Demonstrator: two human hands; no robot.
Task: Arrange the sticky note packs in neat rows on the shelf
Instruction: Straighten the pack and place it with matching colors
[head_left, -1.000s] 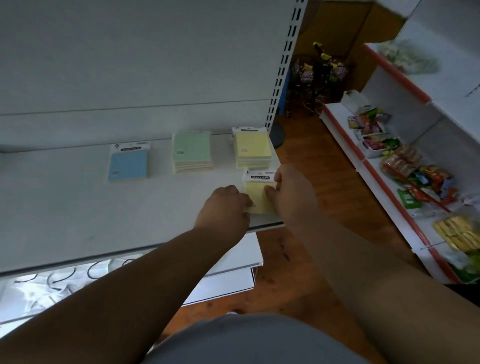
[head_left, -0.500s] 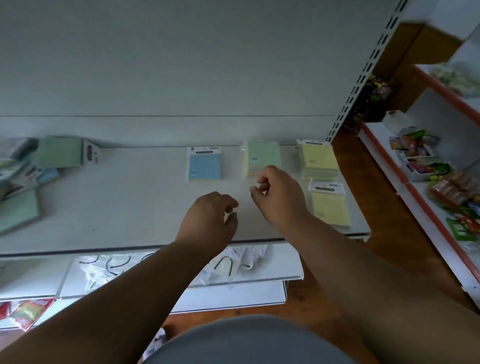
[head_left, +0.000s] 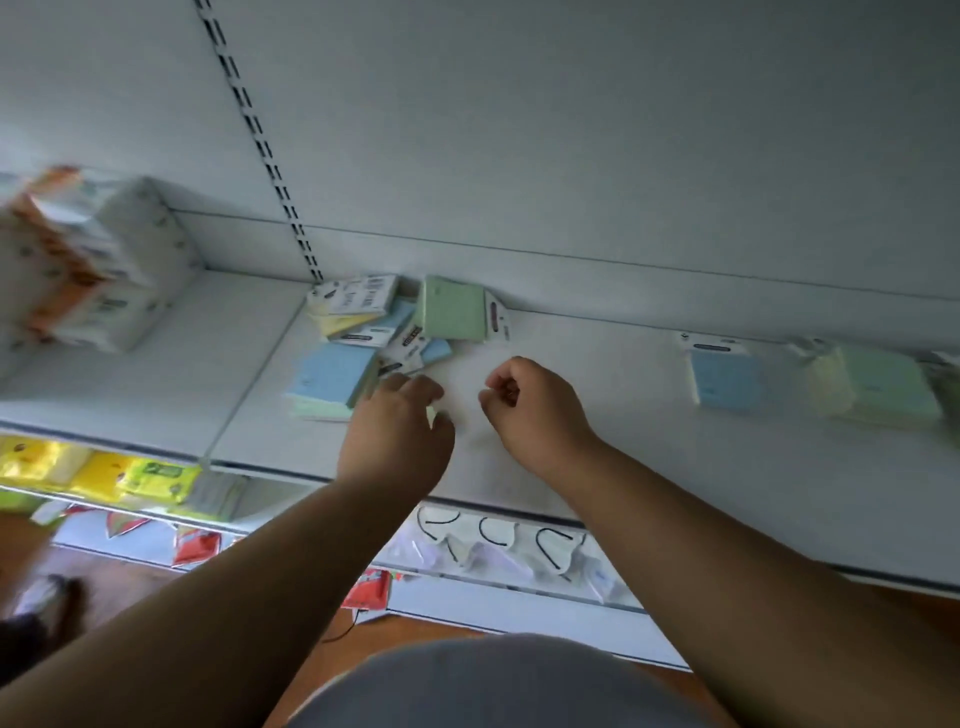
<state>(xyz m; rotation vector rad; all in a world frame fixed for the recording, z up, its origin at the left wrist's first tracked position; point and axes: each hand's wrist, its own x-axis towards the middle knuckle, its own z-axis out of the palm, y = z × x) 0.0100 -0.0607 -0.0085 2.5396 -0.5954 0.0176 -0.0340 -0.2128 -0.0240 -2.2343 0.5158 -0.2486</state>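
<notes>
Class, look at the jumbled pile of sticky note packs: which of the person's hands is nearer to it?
Left. The left hand reaches right up to the pile, its fingers at the lower right edge. The right hand hangs further right, over bare shelf.

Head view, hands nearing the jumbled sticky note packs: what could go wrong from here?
1. The pile of packs lies loosely overlapped; the left hand, reaching in at its edge, may knock neighbours further askew when pulling one out.
2. The green pack leans tilted against the back wall and could topple.
3. The frame is motion-blurred, so a hurried grab might miss.
</notes>
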